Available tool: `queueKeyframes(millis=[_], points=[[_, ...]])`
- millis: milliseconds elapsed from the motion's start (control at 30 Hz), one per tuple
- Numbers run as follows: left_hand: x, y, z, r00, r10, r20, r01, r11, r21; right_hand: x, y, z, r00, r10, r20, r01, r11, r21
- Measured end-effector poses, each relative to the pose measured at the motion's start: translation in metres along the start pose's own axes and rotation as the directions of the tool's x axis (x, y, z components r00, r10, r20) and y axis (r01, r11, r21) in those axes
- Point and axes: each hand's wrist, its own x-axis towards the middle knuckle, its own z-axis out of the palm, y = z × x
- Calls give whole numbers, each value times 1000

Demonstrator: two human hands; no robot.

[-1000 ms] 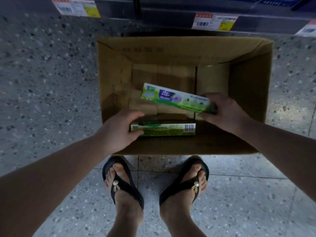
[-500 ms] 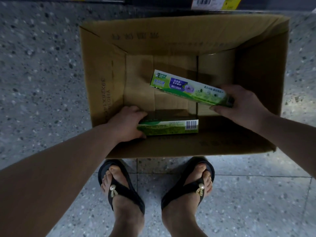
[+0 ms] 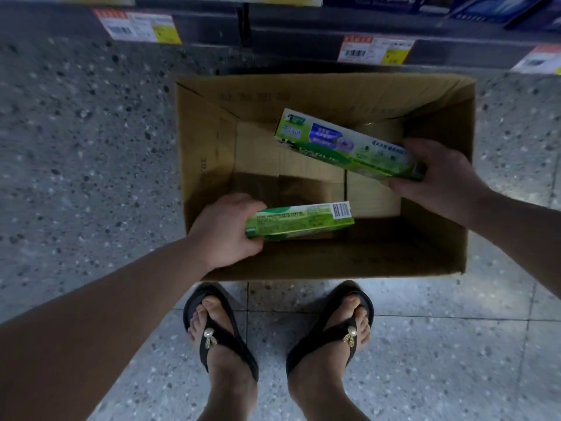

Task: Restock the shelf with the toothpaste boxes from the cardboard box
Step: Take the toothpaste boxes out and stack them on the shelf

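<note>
An open cardboard box (image 3: pixel 206 165) stands on the floor in front of my feet. My left hand (image 3: pixel 224 232) grips one end of a green toothpaste box (image 3: pixel 303 220) with its barcode side up, held above the near part of the carton. My right hand (image 3: pixel 443 174) holds the right end of a second green toothpaste box (image 3: pixel 343 144) with a blue and purple label, slanted over the carton's far right part. Bare brown flaps show on the carton's bottom. The dark shelf (image 3: pixel 303 34) runs along the top of the view.
Price tags (image 3: pixel 139 27) hang on the shelf's front rail, with another price tag (image 3: pixel 375 50) further right. Dark blue packs (image 3: pixel 498 7) lie on the shelf at the upper right. My feet in black sandals (image 3: pixel 218 332) stand on speckled floor tiles just behind the carton.
Both hands have lifted their toothpaste boxes higher out of the carton. My view has tilted up, so the shelf rail and its price tags show again.
</note>
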Motion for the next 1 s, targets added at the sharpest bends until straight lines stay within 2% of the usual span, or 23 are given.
queueKeyframes(millis=[200,367,533,633,833,900,1000], points=[[-86,38,-73,987,-15,-163,-22,974,-225,-46,-53,-77,998,-38,-42,36,998,-48],[-184,70,-149,970,-99,-223,7,924,-383,-112,-115,-158,996,-83,-36,82,996,-31],[-284,104,-231,923,-105,-370,-76,893,-444,-176,-187,-238,988,-155,-15,154,987,-44],[-341,122,-273,888,-101,-449,-107,903,-415,-205,-232,-282,974,-225,-31,222,972,-72],[-465,169,-338,745,-139,-652,-130,929,-347,-272,-337,-365,930,-368,17,369,930,-7],[-511,179,-353,690,-157,-707,-110,942,-316,-298,-366,-388,894,-444,50,442,896,52],[-579,197,-372,585,-212,-783,-89,942,-322,-338,-413,-414,830,-555,65,552,832,53]])
